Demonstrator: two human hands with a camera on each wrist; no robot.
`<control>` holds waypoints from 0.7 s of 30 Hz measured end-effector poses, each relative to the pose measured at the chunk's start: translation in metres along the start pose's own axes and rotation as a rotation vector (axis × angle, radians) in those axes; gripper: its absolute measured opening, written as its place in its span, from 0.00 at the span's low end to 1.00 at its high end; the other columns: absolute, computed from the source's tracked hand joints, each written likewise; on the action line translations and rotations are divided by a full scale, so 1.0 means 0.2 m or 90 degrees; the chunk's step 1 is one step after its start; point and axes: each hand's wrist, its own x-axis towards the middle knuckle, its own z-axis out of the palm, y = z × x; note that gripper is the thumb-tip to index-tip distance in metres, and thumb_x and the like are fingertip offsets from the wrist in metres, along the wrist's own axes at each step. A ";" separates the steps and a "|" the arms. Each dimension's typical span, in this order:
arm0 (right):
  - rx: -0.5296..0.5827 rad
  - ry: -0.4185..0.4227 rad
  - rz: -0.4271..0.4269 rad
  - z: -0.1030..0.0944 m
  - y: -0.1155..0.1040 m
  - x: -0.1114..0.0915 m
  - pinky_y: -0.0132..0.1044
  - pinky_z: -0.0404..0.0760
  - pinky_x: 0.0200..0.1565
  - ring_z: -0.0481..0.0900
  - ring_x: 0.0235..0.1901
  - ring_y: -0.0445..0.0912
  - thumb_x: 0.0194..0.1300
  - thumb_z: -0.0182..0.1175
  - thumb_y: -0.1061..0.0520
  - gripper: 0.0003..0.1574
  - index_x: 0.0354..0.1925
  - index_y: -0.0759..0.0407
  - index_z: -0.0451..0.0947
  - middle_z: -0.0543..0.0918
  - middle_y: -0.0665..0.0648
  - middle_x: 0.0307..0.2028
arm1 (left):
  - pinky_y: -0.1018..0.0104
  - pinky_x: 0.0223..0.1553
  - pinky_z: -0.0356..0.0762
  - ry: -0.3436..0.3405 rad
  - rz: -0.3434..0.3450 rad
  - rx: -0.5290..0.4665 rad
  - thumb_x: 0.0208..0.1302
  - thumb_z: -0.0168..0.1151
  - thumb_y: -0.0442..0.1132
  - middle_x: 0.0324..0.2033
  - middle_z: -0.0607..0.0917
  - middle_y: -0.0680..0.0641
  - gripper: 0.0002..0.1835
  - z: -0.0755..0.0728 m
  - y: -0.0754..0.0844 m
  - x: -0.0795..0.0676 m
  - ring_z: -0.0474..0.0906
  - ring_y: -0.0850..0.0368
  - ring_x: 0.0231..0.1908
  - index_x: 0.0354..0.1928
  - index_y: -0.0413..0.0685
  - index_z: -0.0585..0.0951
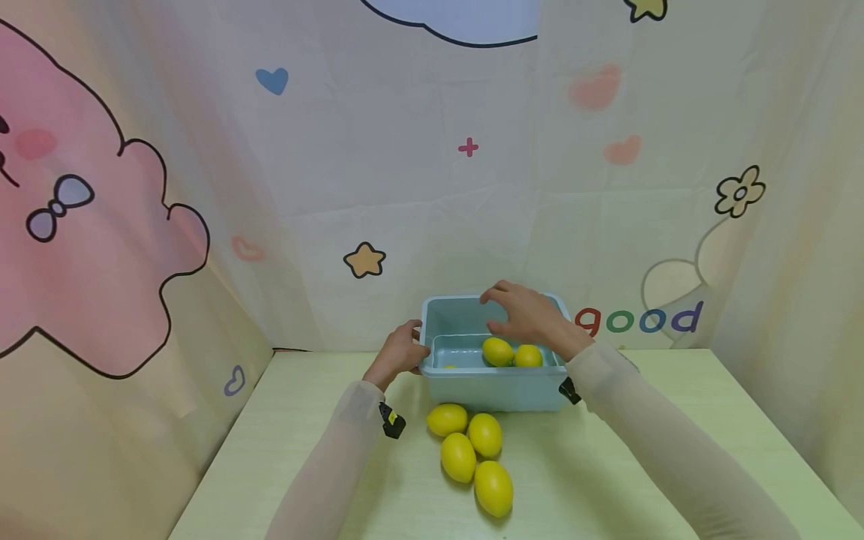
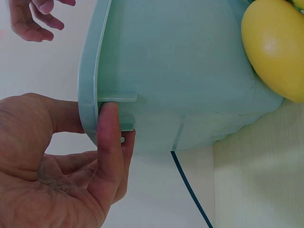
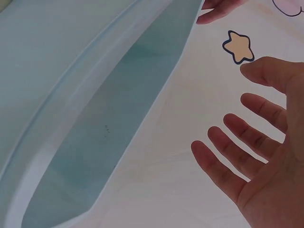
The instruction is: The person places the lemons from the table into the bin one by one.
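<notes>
A light blue plastic bin (image 1: 493, 391) stands at the back of the table, its open top facing up. My left hand (image 1: 400, 351) grips the bin's left rim; in the left wrist view its fingers (image 2: 108, 142) curl under the rim with the thumb on the other side. Over the bin's right part hovers my right hand (image 1: 529, 315), its fingers (image 3: 240, 152) spread and nothing held. Inside the bin lie a lemon (image 1: 498, 352) and another lemon (image 1: 529, 356), plus a sliver of yellow at the left, mostly hidden by the front wall.
Several lemons lie on the table before the bin: one by its front wall (image 1: 447, 420), others closer to me, the nearest lemon (image 1: 494, 489) lowest. A printed curtain (image 1: 405, 187) hangs right behind the table (image 1: 607, 480).
</notes>
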 end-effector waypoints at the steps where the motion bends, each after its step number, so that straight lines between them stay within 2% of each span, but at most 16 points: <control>1: 0.002 0.001 -0.003 0.00 -0.01 -0.01 0.51 0.83 0.53 0.78 0.51 0.54 0.64 0.62 0.49 0.24 0.58 0.51 0.76 0.76 0.57 0.61 | 0.65 0.26 0.86 0.000 -0.001 0.000 0.61 0.60 0.32 0.59 0.75 0.32 0.34 0.00 0.00 0.00 0.82 0.48 0.38 0.70 0.42 0.64; 10: 0.000 0.035 -0.040 -0.01 -0.08 -0.08 0.46 0.85 0.48 0.79 0.49 0.52 0.63 0.63 0.48 0.23 0.56 0.51 0.78 0.77 0.55 0.58 | 0.64 0.26 0.86 -0.001 -0.001 0.000 0.61 0.60 0.31 0.60 0.74 0.32 0.35 0.00 -0.01 0.01 0.83 0.41 0.43 0.71 0.41 0.63; 15: 0.000 0.045 -0.057 0.00 -0.11 -0.13 0.45 0.85 0.47 0.80 0.46 0.51 0.62 0.64 0.48 0.23 0.55 0.50 0.78 0.78 0.54 0.56 | 0.65 0.25 0.86 0.003 -0.003 0.004 0.62 0.59 0.31 0.60 0.74 0.32 0.34 0.00 -0.01 0.01 0.83 0.41 0.44 0.71 0.41 0.63; 21: -0.007 0.063 -0.086 0.02 -0.12 -0.19 0.45 0.85 0.47 0.80 0.49 0.50 0.62 0.64 0.48 0.23 0.55 0.50 0.78 0.80 0.53 0.55 | 0.65 0.25 0.86 0.001 -0.005 0.001 0.61 0.59 0.31 0.60 0.74 0.32 0.35 0.00 0.00 0.00 0.83 0.43 0.42 0.71 0.41 0.63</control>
